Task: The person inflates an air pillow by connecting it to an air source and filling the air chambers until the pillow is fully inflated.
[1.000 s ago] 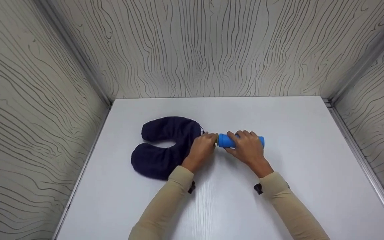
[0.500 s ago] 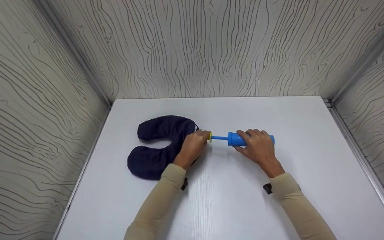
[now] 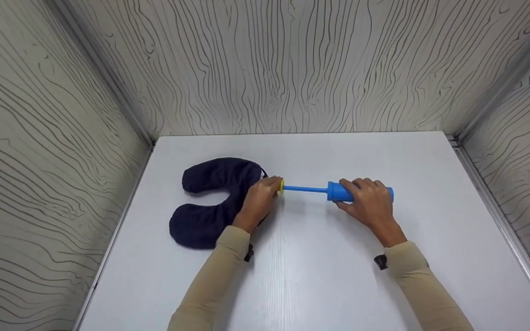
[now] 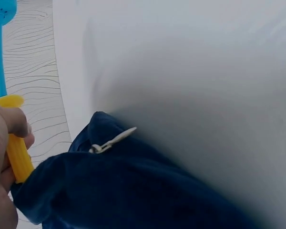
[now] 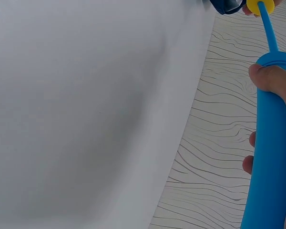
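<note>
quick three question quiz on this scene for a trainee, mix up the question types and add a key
1. True or false: a thin blue plastic rod shows between the wide blue plastic cylinder and the yellow plastic handle held by the left hand.

2. Fill the gap: in the head view, the navy U-shaped fabric pillow opens toward the picture's ___ edge.

3. Choose: the right hand grips
A) the handle
B) the pillow
C) the cylinder

Key: 1 true; 2 left; 3 C.
</note>
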Demonstrator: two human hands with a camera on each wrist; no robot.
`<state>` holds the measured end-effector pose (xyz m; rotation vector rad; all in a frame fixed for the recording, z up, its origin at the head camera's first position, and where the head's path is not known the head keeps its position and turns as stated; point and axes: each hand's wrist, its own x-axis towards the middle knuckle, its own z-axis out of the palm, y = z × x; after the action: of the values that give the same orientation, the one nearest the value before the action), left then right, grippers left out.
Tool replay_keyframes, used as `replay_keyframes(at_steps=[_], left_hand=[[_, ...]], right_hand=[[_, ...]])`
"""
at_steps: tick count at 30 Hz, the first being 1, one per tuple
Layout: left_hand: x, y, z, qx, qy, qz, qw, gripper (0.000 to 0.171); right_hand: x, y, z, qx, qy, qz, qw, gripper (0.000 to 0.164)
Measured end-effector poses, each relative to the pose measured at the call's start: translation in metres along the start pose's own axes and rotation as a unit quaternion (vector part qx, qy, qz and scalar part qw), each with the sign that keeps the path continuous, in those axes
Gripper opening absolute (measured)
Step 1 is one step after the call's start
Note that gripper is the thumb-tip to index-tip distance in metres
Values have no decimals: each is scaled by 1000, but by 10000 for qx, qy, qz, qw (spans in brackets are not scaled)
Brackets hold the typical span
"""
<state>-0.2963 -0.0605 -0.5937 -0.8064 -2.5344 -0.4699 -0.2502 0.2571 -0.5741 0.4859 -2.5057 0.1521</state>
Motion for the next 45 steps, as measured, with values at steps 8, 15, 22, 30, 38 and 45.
replay_keyframes(at_steps=[8, 15, 22, 30, 38, 45], left_hand=[[1, 12, 6, 86, 394, 240, 9989, 30], [7, 19, 13, 109, 465, 304, 9984, 30], [10, 32, 9, 125, 357, 301, 9988, 30], [9, 35, 16, 548, 430, 548, 9961, 36], [8, 24, 11, 906, 147, 750, 9929, 41], [7, 13, 7, 964, 20, 798, 9921, 41]], right_hand=[[6, -19, 6, -92, -68, -134, 9998, 64], [16, -39, 14, -192, -96, -150, 9997, 65], [25, -58, 24, -139, -87, -255, 9995, 67], [28, -64, 26, -13, -127, -173, 9998, 64], [25, -48, 22, 133, -107, -139, 9998, 63], [15, -25, 12, 38, -131, -89, 9999, 62]])
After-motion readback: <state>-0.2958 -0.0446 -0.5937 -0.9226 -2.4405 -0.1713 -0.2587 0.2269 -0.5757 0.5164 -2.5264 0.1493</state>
